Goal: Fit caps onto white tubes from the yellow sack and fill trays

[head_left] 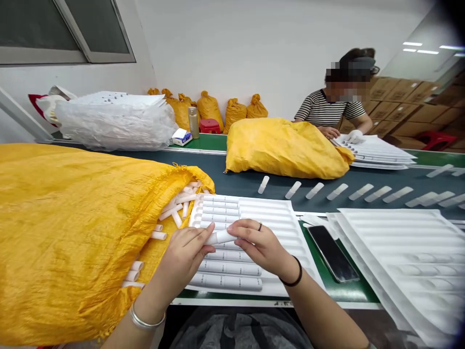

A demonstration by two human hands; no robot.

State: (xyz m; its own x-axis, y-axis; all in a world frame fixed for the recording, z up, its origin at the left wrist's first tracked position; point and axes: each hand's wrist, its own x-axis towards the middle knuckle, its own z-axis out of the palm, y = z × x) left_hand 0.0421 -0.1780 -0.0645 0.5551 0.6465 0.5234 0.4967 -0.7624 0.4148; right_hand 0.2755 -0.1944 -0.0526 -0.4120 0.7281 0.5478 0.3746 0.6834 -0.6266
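Note:
My left hand [185, 259] and my right hand [259, 245] both pinch one white tube [222, 237] by its ends, just above a white moulded tray [286, 228]. Several tubes lie in the tray's left grooves. A large yellow woven sack [69, 232] lies to the left, its mouth open by the tray, with several loose white tubes [178, 206] spilling out. My left wrist wears a silver bangle, my right a black band.
A black phone [332, 253] lies right of the tray, beside a stack of empty white trays [399, 252]. Several tubes [359, 192] ride the dark conveyor belt [240, 182]. Across it sit another yellow sack [283, 148] and a person in a striped shirt [325, 109] handling trays.

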